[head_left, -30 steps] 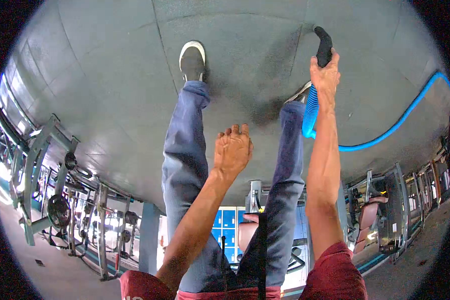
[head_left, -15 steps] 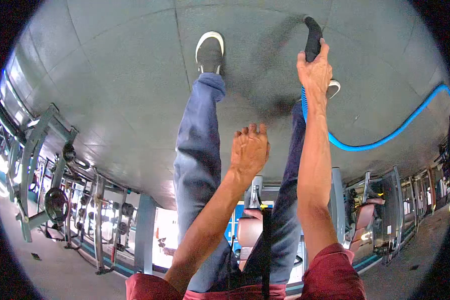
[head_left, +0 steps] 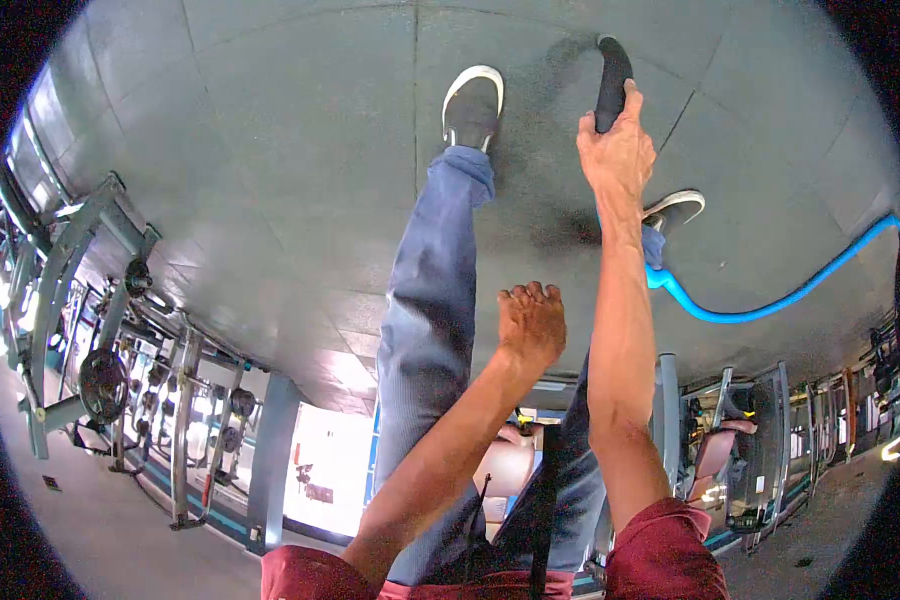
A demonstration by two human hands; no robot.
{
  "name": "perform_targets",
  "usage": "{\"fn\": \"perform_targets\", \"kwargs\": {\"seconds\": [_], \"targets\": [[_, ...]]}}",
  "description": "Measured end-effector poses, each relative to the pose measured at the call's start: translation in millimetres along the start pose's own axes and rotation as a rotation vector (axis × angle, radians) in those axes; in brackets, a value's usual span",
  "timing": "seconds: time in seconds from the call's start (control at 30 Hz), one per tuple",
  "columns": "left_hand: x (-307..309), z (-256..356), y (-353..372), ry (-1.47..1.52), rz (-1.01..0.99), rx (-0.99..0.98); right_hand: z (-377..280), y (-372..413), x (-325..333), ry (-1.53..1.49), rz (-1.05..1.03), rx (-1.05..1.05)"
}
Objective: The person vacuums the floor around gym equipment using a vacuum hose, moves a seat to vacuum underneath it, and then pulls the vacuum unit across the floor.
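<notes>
My right hand (head_left: 618,155) reaches forward, its fingers wrapped around the black curved end piece of a vacuum hose (head_left: 613,85). The tip of that piece points away from me, low over the floor. Behind my right forearm, part of the blue hose (head_left: 735,317) is hidden; the rest curves out to the right edge of the view. My left hand (head_left: 532,320) hangs in front of my body with its fingers curled in. Nothing shows in it, and its palm is turned out of sight.
Dark floor tiles (head_left: 300,150) spread around my feet. My left shoe (head_left: 473,105) is forward and my right shoe (head_left: 676,208) is farther back, near the hose. Gym machines with weight plates (head_left: 104,385) stand at the left; a padded machine (head_left: 712,455) is at the right.
The black end piece has swung slightly left along the floor with my right hand. My left hand has curled more tightly. The view has shifted, showing more of my right shoe.
</notes>
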State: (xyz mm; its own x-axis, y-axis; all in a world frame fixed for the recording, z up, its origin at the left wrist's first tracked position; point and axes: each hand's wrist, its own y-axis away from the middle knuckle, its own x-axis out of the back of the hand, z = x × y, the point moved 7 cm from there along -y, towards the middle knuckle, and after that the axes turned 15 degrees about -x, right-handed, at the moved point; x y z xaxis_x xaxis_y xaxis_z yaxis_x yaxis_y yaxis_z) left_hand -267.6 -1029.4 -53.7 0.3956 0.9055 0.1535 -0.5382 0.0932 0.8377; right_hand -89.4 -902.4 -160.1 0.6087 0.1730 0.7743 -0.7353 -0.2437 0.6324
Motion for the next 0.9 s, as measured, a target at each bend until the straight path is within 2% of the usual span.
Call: {"fn": "perform_targets", "kwargs": {"seconds": [0.13,0.5,0.63,0.73,0.83,0.9], "targets": [[6.0,0.1,3.6,0.049,-0.111,-0.004,-19.3,12.3,-7.2,0.001,-0.008,0.036],[7.7,-2.7,5.5,0.134,-0.137,0.024,-51.2,24.5,-21.8,0.038,-0.045,0.11],[10.7,-9.8,9.1,0.141,-0.134,0.018,-78.2,42.5,-25.1,0.039,-0.093,0.191],[9.0,-9.0,9.4,0.113,-0.187,0.009,-114.5,68.2,-25.2,-0.029,-0.118,0.33],[11.3,-6.2,13.3,0.041,-0.055,-0.014,-139.4,67.6,-49.5,0.013,-0.174,0.353],[8.2,-6.8,10.0,0.069,-0.116,-0.026,-151.1,62.6,-63.0,0.041,-0.217,0.365]]}}
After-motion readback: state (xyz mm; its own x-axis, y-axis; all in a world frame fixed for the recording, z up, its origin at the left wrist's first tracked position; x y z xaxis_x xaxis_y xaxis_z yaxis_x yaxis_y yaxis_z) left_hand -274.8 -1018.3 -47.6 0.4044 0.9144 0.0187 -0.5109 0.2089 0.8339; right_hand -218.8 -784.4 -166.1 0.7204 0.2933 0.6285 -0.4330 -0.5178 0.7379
